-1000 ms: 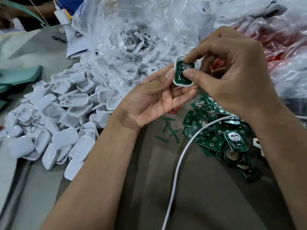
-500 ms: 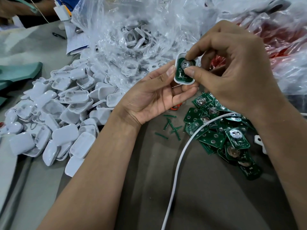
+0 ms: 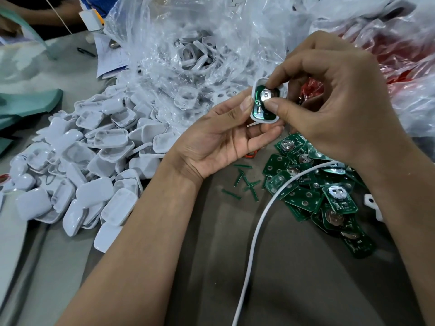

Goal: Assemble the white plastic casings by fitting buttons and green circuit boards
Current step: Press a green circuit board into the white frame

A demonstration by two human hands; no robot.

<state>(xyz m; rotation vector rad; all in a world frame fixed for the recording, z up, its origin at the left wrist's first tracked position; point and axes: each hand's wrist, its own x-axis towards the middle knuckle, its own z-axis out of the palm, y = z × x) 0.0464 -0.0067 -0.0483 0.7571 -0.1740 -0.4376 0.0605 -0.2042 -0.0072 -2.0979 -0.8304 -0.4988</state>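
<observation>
a white casing (image 3: 256, 118) is cradled in the left hand (image 3: 221, 142) while the green circuit board (image 3: 261, 109) inside is pinched by the right hand (image 3: 336, 107)

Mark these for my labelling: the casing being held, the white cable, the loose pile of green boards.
casing (image 3: 255, 117), head view, lower left rim.
white cable (image 3: 253, 245), head view, mid-run.
green boards pile (image 3: 303, 198), head view, one board's face.
</observation>
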